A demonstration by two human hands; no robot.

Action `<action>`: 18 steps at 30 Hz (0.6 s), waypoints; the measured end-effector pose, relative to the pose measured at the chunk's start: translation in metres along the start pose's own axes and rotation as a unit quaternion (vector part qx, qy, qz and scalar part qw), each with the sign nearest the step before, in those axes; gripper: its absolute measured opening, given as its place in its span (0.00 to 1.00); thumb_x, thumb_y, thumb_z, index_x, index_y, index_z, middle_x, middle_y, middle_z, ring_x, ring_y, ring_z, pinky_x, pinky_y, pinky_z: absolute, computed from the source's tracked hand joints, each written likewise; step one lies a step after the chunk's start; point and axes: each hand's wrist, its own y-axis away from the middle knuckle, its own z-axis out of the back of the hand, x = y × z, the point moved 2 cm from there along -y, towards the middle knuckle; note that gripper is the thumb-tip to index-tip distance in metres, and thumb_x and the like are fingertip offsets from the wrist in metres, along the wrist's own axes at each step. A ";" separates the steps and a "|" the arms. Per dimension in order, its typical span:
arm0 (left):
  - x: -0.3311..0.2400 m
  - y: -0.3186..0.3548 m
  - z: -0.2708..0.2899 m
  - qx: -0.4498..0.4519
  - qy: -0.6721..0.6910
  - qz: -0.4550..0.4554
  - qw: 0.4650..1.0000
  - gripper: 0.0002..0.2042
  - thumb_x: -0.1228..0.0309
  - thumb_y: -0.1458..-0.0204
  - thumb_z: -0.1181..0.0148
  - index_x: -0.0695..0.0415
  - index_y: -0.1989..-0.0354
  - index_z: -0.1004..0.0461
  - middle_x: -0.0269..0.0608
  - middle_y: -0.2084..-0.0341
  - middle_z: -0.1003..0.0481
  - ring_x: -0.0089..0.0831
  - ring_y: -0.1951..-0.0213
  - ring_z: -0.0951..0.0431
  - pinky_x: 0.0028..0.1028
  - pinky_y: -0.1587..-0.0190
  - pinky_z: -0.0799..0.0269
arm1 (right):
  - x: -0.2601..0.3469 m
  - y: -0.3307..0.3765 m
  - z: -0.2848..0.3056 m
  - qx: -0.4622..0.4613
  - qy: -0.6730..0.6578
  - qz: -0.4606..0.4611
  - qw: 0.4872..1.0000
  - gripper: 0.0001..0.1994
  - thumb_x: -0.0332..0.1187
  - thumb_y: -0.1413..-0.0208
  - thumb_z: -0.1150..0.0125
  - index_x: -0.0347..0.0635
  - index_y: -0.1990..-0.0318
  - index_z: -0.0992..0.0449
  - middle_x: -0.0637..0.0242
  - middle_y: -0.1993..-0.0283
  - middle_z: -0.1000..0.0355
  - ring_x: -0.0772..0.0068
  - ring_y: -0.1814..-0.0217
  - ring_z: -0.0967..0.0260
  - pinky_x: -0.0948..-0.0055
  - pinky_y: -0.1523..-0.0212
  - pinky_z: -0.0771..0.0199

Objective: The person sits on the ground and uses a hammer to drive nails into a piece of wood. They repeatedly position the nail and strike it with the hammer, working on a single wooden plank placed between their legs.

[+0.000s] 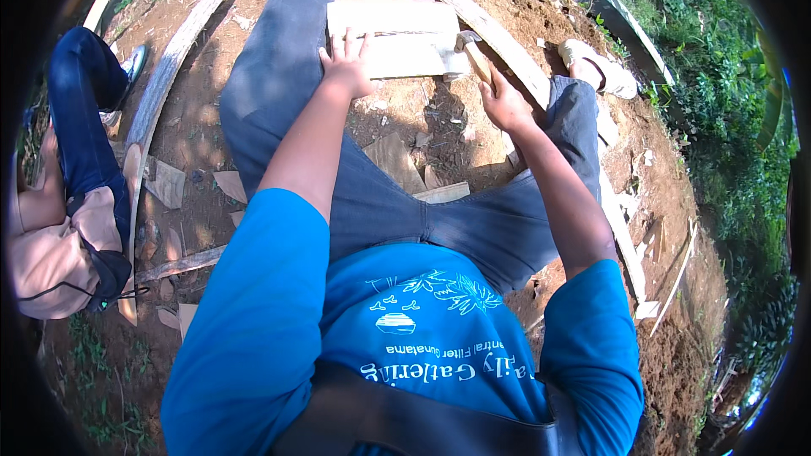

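My left hand (347,67) lies flat with its fingers spread on the near edge of a pale wooden board (414,51), between my outstretched legs. A dark lengthwise gap or crack runs across the wood, with another pale board surface (390,15) on its far side. My right hand (507,103) is wrapped round the wooden handle of a hammer (478,59). The hammer's metal head is at the right end of the board; whether it touches the wood I cannot tell. Below the head, a pale rounded piece (457,65) shows at the board's corner.
A long plank (488,32) lies slanted just beyond the hammer. Another long plank (173,59) stretches along the left, beside a seated person (80,203) in dark trousers. Wood offcuts (393,160) are scattered on the bare soil. Green plants (718,76) grow at the right.
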 end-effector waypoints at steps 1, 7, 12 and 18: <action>0.002 -0.002 -0.001 -0.002 0.000 -0.003 1.000 0.58 0.42 0.56 0.35 0.44 0.22 0.68 0.56 0.24 0.72 0.60 0.24 0.71 0.72 0.34 0.61 | 0.002 -0.004 0.012 0.014 -0.037 0.023 0.999 0.28 0.43 0.35 0.45 0.40 0.31 0.38 0.41 0.34 0.34 0.44 0.30 0.38 0.56 0.30 0.41; 0.015 0.010 0.008 0.017 -0.009 0.025 1.000 0.57 0.43 0.54 0.35 0.43 0.22 0.69 0.55 0.24 0.73 0.59 0.24 0.72 0.71 0.33 0.61 | 0.088 0.024 0.100 -0.179 -0.356 0.168 0.902 0.21 0.39 0.30 0.48 0.40 0.35 0.33 0.69 0.62 0.27 0.81 0.63 0.32 0.77 0.57 0.30; 0.008 0.003 0.003 0.009 -0.008 0.014 1.000 0.57 0.42 0.54 0.35 0.42 0.22 0.69 0.55 0.24 0.73 0.59 0.24 0.71 0.71 0.33 0.61 | 0.044 0.010 0.033 -0.263 -0.195 0.171 0.929 0.25 0.39 0.32 0.48 0.38 0.32 0.38 0.50 0.51 0.25 0.57 0.47 0.26 0.62 0.44 0.30; 0.007 0.006 -0.008 0.019 -0.015 0.014 1.000 0.56 0.42 0.53 0.36 0.42 0.22 0.69 0.55 0.24 0.72 0.58 0.24 0.72 0.70 0.32 0.61 | 0.017 0.001 0.043 -0.126 -0.210 0.100 0.964 0.24 0.39 0.34 0.44 0.37 0.35 0.33 0.49 0.43 0.28 0.59 0.39 0.32 0.64 0.37 0.36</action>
